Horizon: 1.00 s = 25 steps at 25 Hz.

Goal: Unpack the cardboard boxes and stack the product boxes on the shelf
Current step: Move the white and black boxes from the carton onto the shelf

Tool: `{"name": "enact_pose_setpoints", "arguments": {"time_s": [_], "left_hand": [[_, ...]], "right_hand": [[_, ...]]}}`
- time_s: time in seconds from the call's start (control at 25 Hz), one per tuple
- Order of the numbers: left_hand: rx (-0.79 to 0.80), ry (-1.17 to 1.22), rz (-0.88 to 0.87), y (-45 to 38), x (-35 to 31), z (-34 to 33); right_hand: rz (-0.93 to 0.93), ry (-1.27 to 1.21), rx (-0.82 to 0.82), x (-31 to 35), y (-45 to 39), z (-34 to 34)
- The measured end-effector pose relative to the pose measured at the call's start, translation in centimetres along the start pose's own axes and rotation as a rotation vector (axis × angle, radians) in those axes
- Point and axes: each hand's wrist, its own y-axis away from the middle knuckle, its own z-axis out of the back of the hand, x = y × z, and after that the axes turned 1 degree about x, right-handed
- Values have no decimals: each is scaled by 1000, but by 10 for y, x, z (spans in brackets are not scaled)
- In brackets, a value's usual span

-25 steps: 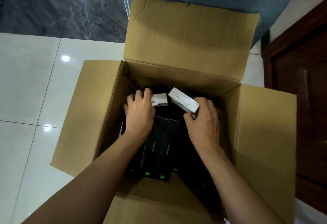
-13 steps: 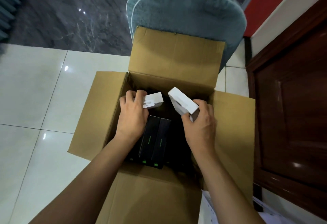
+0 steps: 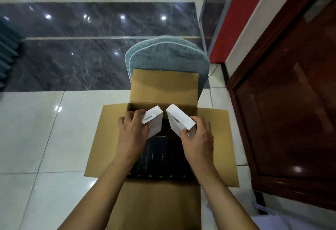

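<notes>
I'm gripping one white product box [image 3: 153,121] in my left hand [image 3: 131,135], another [image 3: 180,120] in my right hand [image 3: 199,138], above the open cardboard box [image 3: 214,146]. Black product boxes [image 3: 156,157] are waiting inside; no shelf in view.

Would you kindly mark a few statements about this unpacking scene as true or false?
1. Each hand holds a white product box. True: the left hand grips one white box, the right hand the other white box.
2. The cardboard box is closed. False: its flaps are folded open.
3. Black product boxes remain inside. True.
4. The two white boxes touch each other. False: a gap separates them.
5. A red mat lies beyond the carton. False: the mat is blue-grey.
</notes>
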Motion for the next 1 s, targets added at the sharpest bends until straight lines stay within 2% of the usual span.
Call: {"name": "enact_pose_setpoints", "arguments": {"time_s": [0.48, 0.72, 1.0], "left_hand": [[54, 229, -290, 43, -51, 69], [172, 294, -384, 75, -79, 75], [253, 362, -587, 126, -103, 77]], "right_hand": [[-128, 25, -295, 42, 87, 62], [-223, 46, -458, 46, 141, 100], [-316, 81, -644, 40, 210, 126]]}}
